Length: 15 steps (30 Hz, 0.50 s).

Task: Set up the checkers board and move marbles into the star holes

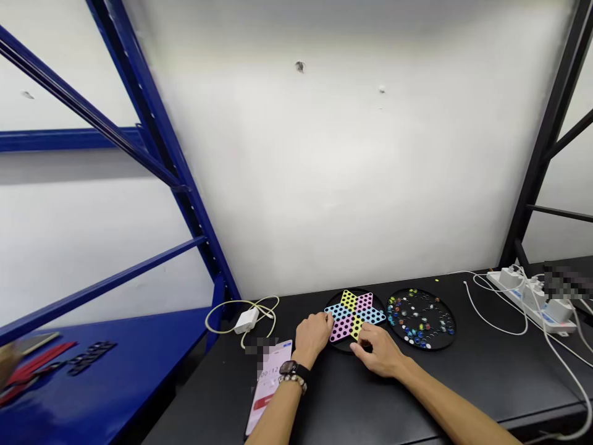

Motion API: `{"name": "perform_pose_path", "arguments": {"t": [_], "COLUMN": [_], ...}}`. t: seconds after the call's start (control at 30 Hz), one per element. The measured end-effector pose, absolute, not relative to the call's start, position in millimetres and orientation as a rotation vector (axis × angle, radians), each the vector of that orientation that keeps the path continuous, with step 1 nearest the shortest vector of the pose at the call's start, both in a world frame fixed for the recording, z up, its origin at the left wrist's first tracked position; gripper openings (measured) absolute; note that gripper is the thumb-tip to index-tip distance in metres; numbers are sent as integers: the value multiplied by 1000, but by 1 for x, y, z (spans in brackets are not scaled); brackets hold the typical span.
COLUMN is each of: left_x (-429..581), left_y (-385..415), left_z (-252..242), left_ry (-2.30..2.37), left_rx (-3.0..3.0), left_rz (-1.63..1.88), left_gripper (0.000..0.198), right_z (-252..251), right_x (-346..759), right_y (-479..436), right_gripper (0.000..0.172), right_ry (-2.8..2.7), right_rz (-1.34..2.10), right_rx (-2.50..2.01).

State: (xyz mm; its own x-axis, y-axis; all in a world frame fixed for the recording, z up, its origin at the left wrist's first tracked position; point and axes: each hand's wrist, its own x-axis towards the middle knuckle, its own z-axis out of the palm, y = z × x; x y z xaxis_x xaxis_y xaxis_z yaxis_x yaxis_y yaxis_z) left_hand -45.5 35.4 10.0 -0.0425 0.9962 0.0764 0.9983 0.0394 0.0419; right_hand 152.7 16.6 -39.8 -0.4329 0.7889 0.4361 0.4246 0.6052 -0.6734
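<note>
– Behind everything, what's biggest?
– White wall point(333, 173), w/ a blue metal rack point(176, 179) on the L and a black rack frame point(540, 154) on the R.
– Work surface?
– Black table point(343, 408). Blue shelf top point(120, 383) off to the L, w/ red & black bits on it, too blurry to ID.
– Main clutter?
– White power strip point(550, 321) at the R end, adapters plugged in, white cables point(504, 330) looping over the table near the marbles' side.
– And the star-shaped Chinese checkers board point(356, 314)?
– Mid-table, near the wall, btwn the hands. Pink, yellow & blue sections. Round black tray point(445, 340) just R of it.
– Hands?
– L hand point(315, 334): fingers curled in at the star's L tip, covering part of it. R hand point(377, 349): thumb & fingers bent, partly closed, at the near yellow tip, hiding its end. Can't tell if either's got anything.
– Smaller stuff?
– Phone point(273, 383), timer on screen, lower edge partly blocked by the L forearm. White charger point(247, 320) w/ coiled cable beyond it. Smartwatch point(288, 367) plus beaded bracelet point(296, 382), L wrist.
– Smallest?
– Glass marbles point(422, 334), mixed colours, scattered in the round tray.
</note>
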Motion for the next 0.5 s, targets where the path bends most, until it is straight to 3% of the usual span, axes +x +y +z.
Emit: {"name": "perform_pose_path", "arguments": {"t": [0.13,0.3,0.37,0.5], "left_x": [-34,20,40,51], "left_y": [29,13,11,15], "left_z": [32,49,45,32], "left_ry": [-2341,-1941,-1741,-1560], "left_rx": [-2127,-2450,-2563,-2628], "left_rz": [-355,-646,-627,-566], "left_gripper": [50,46,39,20], "right_z": [-36,-20,-16,-16], "right_x": [150,140,138,139], "right_y": [27,30,31,35], "right_gripper": [46,60,58,47], "right_ry": [-1667,-929,-653,-296], "right_rz": [886,1721,1914,1929], "right_rx": [-952,-740,-684,-734]}}
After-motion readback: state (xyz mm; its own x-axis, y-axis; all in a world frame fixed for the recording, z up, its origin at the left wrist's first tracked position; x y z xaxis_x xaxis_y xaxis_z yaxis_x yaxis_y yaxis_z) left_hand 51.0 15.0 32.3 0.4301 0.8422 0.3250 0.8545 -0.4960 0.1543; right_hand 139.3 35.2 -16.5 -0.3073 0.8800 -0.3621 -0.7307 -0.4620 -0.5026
